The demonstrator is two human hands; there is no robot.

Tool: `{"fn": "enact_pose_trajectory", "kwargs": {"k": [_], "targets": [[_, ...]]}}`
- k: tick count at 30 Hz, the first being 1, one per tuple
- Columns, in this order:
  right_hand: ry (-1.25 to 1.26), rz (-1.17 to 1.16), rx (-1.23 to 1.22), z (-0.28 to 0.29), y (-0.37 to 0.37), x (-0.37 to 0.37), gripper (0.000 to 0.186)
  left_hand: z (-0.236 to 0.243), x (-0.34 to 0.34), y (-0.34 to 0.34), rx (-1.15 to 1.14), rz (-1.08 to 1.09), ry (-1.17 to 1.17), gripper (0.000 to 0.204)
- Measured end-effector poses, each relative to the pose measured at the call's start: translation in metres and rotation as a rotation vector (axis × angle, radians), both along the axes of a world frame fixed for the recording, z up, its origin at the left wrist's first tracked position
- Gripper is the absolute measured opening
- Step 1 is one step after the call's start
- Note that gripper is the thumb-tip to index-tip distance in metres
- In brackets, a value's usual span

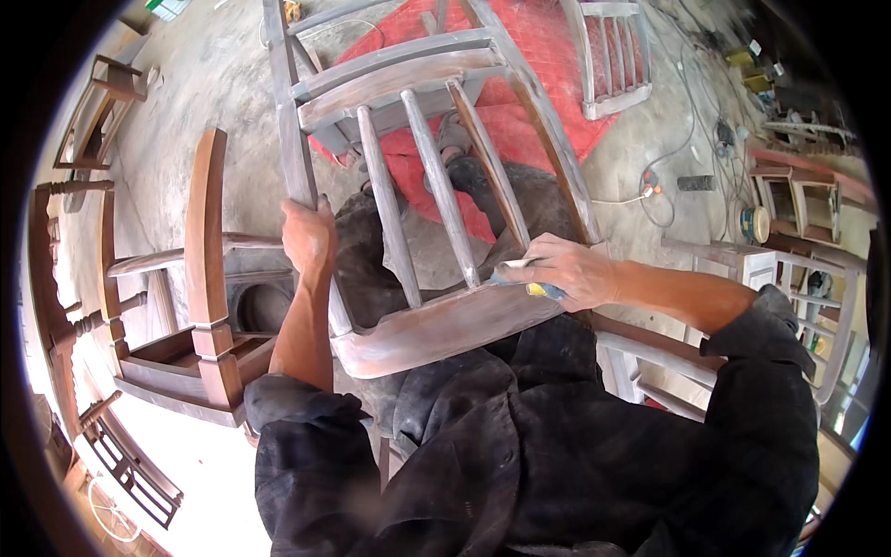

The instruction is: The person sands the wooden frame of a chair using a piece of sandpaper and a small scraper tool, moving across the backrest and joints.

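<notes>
A wooden chair frame (445, 325) lies across my lap, its back towards me. Much of its wood is pale grey with dust, while brown shows on the right post (548, 139) and one slat (489, 160). My left hand (308, 237) is wrapped round the left post of the frame. At the lower end of the slats, my right hand (571, 271) grips a small blue and yellow pad (546, 291) against the curved top rail, near the right slat. My fingers hide part of the pad, so its exact kind is unclear.
Brown wooden chair frames (206, 278) stand close on my left. A red sheet (557, 121) covers the floor ahead, with another slatted chair back (617, 56) at its edge. Cables (691, 121) and a plug connector (650, 190) lie to the right, near more pale furniture (752, 265).
</notes>
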State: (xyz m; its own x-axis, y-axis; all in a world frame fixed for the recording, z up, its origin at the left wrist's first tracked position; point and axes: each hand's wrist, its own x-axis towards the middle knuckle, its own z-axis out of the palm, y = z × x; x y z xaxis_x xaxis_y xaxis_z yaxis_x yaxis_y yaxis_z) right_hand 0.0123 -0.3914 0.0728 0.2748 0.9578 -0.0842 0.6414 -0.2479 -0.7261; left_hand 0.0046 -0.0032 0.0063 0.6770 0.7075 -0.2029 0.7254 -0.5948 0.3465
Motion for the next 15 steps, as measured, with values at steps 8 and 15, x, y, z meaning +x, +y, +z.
{"fn": "enact_pose_trajectory", "kwargs": {"k": [8, 15], "targets": [[-0.142, 0.028, 0.072, -0.02, 0.006, -0.004, 0.068, -0.005, 0.0, 0.001, 0.007, -0.012, 0.001, 0.053], [-0.254, 0.132, 0.09, -0.021, 0.038, -0.009, 0.067, 0.002, 0.005, -0.003, 0.003, 0.013, 0.005, 0.053]]}}
